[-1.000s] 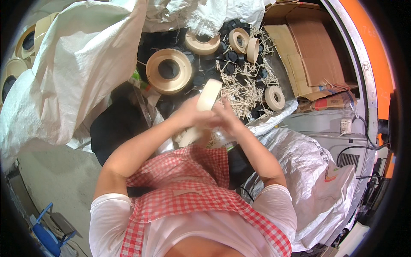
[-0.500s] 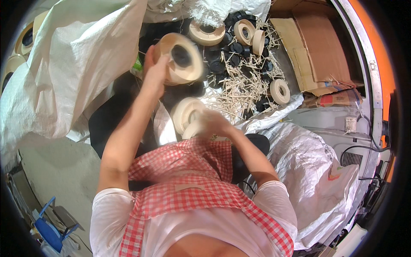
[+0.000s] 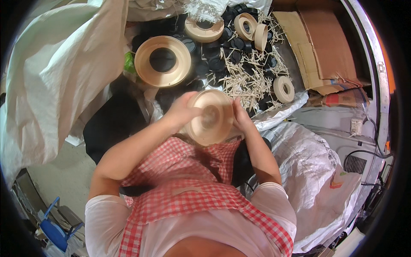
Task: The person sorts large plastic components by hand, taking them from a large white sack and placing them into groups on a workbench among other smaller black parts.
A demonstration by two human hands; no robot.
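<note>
Cream flanged ring (image 3: pixel 208 136), plastic-looking and smooth, clasped between both hands just above the lap, wide face tilted up; centre blurred, so cannot tell whether open or closed. Left hand (image 3: pixel 187 107) gripping the near-left rim, thumb laid over the edge. Right hand (image 3: pixel 242 116) closed against the opposite side, fingers partly hidden behind the rim.

Beyond the left hand, a broad cream ring (image 3: pixel 182 70), flat-lying, with a stepped wall around a dark round opening. Farther past both hands, a thick-walled ring (image 3: pixel 203 35), partly under a frayed white cloth edge (image 3: pixel 206 9). Ahead of the right hand, a loose heap of thin, pale sticks (image 3: pixel 242 81) strewn among glossy black round caps (image 3: pixel 216 64). Past the sticks, a small ring (image 3: pixel 240 30) leaning beside a narrow ring (image 3: pixel 260 37) on edge; right of the right hand, another small ring (image 3: pixel 278 91).

Left of the left hand, a draped white sack (image 3: pixel 55 77) in deep, soft folds. Right of the right hand, a crinkled white woven bag (image 3: pixel 304 171) and, farther off, brown cardboard (image 3: pixel 329 43) with creased flaps. Nearer than the hands, a red-and-white gingham apron (image 3: pixel 184 203).
</note>
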